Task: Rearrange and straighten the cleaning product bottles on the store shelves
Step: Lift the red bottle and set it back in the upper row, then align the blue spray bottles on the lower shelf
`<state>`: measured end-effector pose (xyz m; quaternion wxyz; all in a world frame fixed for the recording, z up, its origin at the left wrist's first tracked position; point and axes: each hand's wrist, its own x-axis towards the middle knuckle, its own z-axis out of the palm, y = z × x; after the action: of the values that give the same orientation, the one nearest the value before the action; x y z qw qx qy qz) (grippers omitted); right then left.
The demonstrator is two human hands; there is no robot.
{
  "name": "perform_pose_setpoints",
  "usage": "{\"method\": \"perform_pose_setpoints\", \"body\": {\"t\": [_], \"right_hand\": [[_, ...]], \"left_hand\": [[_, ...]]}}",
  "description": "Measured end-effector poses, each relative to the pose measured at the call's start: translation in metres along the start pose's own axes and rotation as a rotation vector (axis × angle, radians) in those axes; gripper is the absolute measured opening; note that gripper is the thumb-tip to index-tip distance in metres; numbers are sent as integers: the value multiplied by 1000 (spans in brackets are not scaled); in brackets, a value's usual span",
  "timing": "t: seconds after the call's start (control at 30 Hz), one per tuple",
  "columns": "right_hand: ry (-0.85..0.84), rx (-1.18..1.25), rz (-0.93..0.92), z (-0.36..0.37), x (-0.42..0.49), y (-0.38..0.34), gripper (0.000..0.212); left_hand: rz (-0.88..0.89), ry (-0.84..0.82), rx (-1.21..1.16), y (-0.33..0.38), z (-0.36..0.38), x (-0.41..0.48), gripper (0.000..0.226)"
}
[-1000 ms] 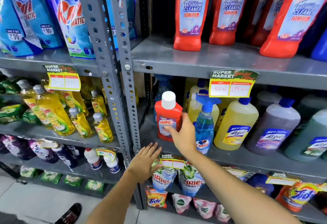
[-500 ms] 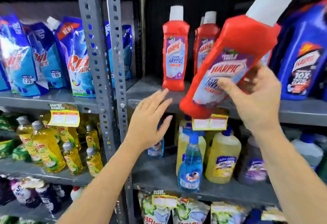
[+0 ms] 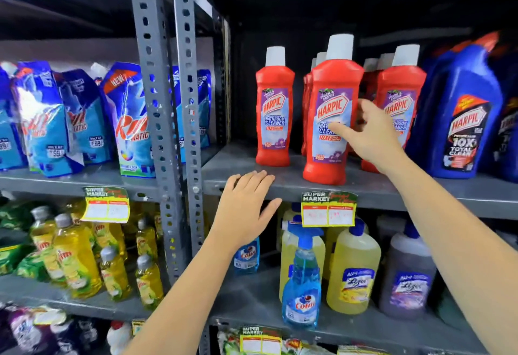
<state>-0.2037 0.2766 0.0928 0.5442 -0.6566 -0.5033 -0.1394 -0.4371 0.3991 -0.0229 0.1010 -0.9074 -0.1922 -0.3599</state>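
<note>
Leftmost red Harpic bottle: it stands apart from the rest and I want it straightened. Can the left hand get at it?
Probably yes: the left hand rests on the shelf edge just below the bottle, nothing between.

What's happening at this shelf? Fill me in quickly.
A person is tidying cleaning products on a grey metal shelf. The right hand is open against the side of a red Harpic bathroom cleaner bottle that stands upright at the shelf's front edge, ahead of the other red bottles. The left hand lies flat, fingers spread, at the shelf's front lip, holding nothing. Blue Harpic bottles stand to the right.
</note>
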Motion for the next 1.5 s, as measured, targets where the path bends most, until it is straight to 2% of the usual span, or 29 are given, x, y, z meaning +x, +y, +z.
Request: {"method": "perform_pose_setpoints", "body": {"t": [0.2,0.37,0.53,0.93,1.17,1.3,1.5], "right_hand": [[-56,95,107,7,-4,5,58],[-181,60,230,20,-22,22,104],[-202,67,246,29,-27,34,95],[-296,53,312,42,16,60,102],[-307,105,280,41,14,67,89],[-365,144,304,40,17,67,88],[-364,158,313,41,17,69,85]], "left_hand": [[-12,-8,12,-2,0,-6,50],[4,-17,11,-5,9,6,52],[1,-4,9,-3,6,2,52],[-4,-25,20,-3,5,1,55],[-13,-23,11,0,3,1,55],[-15,-31,18,1,2,1,56],[-19,-26,20,2,2,1,55]]}}
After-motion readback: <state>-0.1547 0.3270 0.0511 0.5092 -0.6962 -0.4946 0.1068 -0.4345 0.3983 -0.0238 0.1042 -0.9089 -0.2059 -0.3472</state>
